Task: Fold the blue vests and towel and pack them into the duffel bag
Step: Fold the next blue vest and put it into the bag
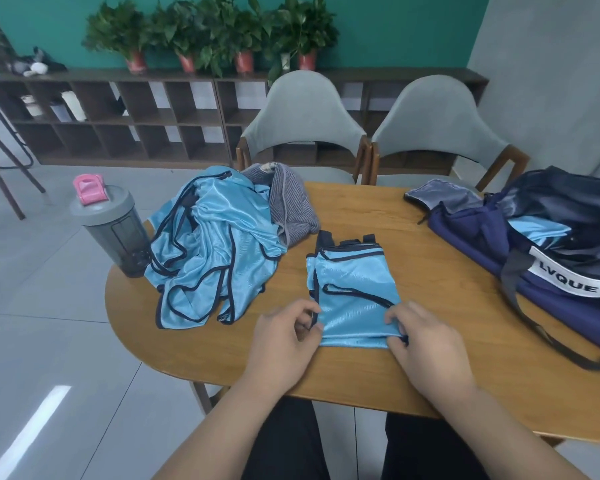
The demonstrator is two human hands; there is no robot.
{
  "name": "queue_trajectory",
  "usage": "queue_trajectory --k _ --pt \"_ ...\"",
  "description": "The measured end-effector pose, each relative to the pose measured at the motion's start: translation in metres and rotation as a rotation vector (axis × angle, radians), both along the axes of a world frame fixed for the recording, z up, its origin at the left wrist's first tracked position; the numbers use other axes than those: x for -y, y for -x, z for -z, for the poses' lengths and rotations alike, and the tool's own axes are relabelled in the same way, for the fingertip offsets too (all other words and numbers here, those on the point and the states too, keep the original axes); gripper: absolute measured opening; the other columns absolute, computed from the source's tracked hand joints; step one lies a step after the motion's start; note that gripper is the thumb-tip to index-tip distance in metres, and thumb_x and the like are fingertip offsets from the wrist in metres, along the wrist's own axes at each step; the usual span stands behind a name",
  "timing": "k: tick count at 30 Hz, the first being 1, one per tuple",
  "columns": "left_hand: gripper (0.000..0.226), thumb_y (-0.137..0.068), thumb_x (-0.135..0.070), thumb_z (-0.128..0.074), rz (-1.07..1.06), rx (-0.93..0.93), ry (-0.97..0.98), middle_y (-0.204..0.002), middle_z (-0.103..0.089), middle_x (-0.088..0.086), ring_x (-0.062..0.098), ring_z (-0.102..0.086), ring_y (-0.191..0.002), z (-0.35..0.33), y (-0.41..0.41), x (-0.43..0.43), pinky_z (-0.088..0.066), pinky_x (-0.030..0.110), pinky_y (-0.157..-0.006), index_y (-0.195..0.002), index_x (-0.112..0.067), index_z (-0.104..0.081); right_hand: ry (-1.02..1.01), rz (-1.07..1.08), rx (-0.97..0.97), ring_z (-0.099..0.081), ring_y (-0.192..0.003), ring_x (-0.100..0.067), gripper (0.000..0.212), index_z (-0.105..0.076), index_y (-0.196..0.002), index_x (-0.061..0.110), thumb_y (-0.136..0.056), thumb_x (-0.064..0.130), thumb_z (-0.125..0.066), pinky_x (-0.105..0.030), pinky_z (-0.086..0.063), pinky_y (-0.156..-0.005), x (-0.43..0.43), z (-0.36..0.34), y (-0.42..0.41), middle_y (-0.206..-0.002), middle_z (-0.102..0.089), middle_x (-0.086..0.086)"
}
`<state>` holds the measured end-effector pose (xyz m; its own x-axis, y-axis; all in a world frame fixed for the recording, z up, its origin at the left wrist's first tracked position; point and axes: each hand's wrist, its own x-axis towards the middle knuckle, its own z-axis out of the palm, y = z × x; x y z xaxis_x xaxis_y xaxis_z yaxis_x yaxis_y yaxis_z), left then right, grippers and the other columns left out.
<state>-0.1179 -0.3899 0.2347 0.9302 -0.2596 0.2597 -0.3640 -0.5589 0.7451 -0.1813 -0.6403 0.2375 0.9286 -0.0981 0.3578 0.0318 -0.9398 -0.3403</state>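
Reaching forward over the near rim of a rounded, wood-grained table (430, 271), both bare forearms angle inward toward one another, palms down. The left hand (284, 336) curls its thumb and fingers onto the near left edge of the folded vest (352, 296), pinching at the dark trim. The right hand (426, 344) pinches the near right corner in the same way. Lying flat on the table between the two hands and stretching away from them, the folded vest is a shiny, light blue, roughly rectangular packet edged in navy binding.

Beyond the left hand and further left lies a loose pile of vests (208, 244) in the same glossy blue cloth, rumpled and looped with dark trim. A grey ribbed towel (291, 206) is bunched against the pile's far side. Left of the pile, touching it, stands a smoky grey shaker bottle (113, 226) with a pink flip cap.

Well to the right of the right hand sits the navy duffel bag (551, 244), unzipped, with blue cloth showing inside and a white band lettered "LVQUE".

Past the table stand two grey upholstered chairs (302, 112) with wooden legs. Behind them a low dark cubby shelf (118, 116) runs along a teal wall and carries potted plants (215, 26) in red pots. The floor is of pale grey tiles.
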Motion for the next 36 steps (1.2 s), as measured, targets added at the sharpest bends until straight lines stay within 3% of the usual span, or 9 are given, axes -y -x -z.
queue_trajectory --k 7,10,13,16,19,25,28,30,36 --pt "0.012 -0.088 -0.041 -0.081 0.117 0.089 -0.095 -0.086 -0.062 -0.018 0.005 -0.055 -0.095 0.007 0.001 -0.004 -0.044 0.037 -0.093 -0.098 -0.041 -0.077 -0.077 -0.068 -0.038 -0.041 -0.074 -0.001 0.04 -0.055 -0.088 0.034 -0.068 0.008 -0.077 -0.019 -0.034 -0.059 0.008 -0.001 0.006 -0.077 -0.04 0.027" --pt "0.021 -0.089 -0.061 -0.071 0.119 0.093 -0.135 -0.079 -0.057 -0.016 0.004 -0.053 -0.092 0.0 -0.001 -0.005 -0.045 0.036 -0.09 -0.09 -0.04 -0.076 -0.1 -0.237 -0.158 -0.051 -0.079 -0.005 0.032 -0.054 -0.091 0.042 -0.074 0.027 -0.077 -0.027 -0.043 -0.065 0.021 -0.015 0.007 -0.079 -0.048 0.017" --pt "0.02 -0.098 -0.054 -0.063 0.105 0.209 -0.14 -0.084 -0.055 -0.017 0.005 -0.053 -0.092 -0.019 -0.014 0.005 -0.046 0.035 -0.09 -0.103 -0.038 -0.074 -0.181 -0.342 -0.214 -0.059 -0.088 -0.01 0.026 -0.064 -0.11 0.043 -0.09 0.053 -0.076 -0.023 -0.048 -0.077 0.033 -0.034 -0.005 -0.095 -0.055 0.016" --pt "0.023 -0.102 -0.031 -0.064 0.238 0.335 -0.171 -0.109 -0.061 -0.013 0.011 -0.056 -0.109 -0.035 -0.044 0.032 -0.048 0.035 -0.097 -0.122 -0.026 -0.072 -0.193 -0.226 0.041 -0.06 -0.089 -0.007 0.02 -0.069 -0.122 0.032 -0.102 0.034 -0.065 -0.026 -0.048 -0.08 0.033 -0.048 -0.046 -0.101 -0.058 0.017" --pt "0.028 -0.099 -0.027 -0.067 0.383 0.394 -0.328 -0.126 -0.06 -0.013 0.011 -0.053 -0.124 -0.031 -0.077 0.051 -0.045 0.039 -0.106 -0.127 -0.025 -0.07 -0.168 -0.105 0.077 -0.061 -0.091 -0.003 0.031 -0.072 -0.125 0.026 -0.101 0.01 -0.062 -0.022 -0.051 -0.086 0.031 -0.057 -0.105 -0.109 -0.065 0.013" --pt "0.028 -0.102 -0.032 -0.062 0.432 0.414 -0.297 -0.134 -0.065 -0.007 0.014 -0.048 -0.141 0.011 -0.092 0.048 -0.031 0.042 -0.124 -0.125 -0.02 -0.074 0.334 -0.282 -0.299 -0.062 -0.111 -0.016 0.045 -0.066 -0.128 0.045 -0.093 0.018 -0.072 -0.039 -0.055 -0.087 0.029 -0.069 -0.183 -0.12 -0.066 0.016" --pt "0.026 -0.102 -0.032 -0.064 0.422 0.422 -0.245 -0.136 -0.065 -0.007 0.011 -0.046 -0.144 0.015 -0.094 0.046 -0.024 0.036 -0.128 -0.122 -0.02 -0.075 0.402 -0.397 -0.396 -0.06 -0.107 -0.015 0.03 -0.069 -0.12 0.047 -0.094 0.033 -0.074 -0.041 -0.054 -0.085 0.028 -0.065 -0.197 -0.114 -0.065 0.019" --pt "0.025 -0.101 -0.032 -0.065 0.433 0.422 -0.227 -0.136 -0.064 -0.007 0.011 -0.045 -0.145 0.016 -0.096 0.047 -0.024 0.036 -0.128 -0.12 -0.02 -0.076 0.32 -0.342 -0.352 -0.062 -0.104 -0.016 0.012 -0.072 -0.109 0.044 -0.098 0.04 -0.067 -0.041 -0.055 -0.084 0.026 -0.057 -0.2 -0.107 -0.068 0.019" --pt "0.026 -0.099 -0.034 -0.066 0.415 0.419 -0.207 -0.138 -0.062 -0.009 0.009 -0.039 -0.15 0.019 -0.099 0.046 -0.026 0.042 -0.127 -0.12 -0.022 -0.075 0.12 0.001 -0.158 -0.066 -0.095 -0.021 0.009 -0.072 -0.103 0.029 -0.101 0.034 -0.065 -0.036 -0.054 -0.077 0.041 -0.042 -0.207 -0.098 -0.07 0.006"
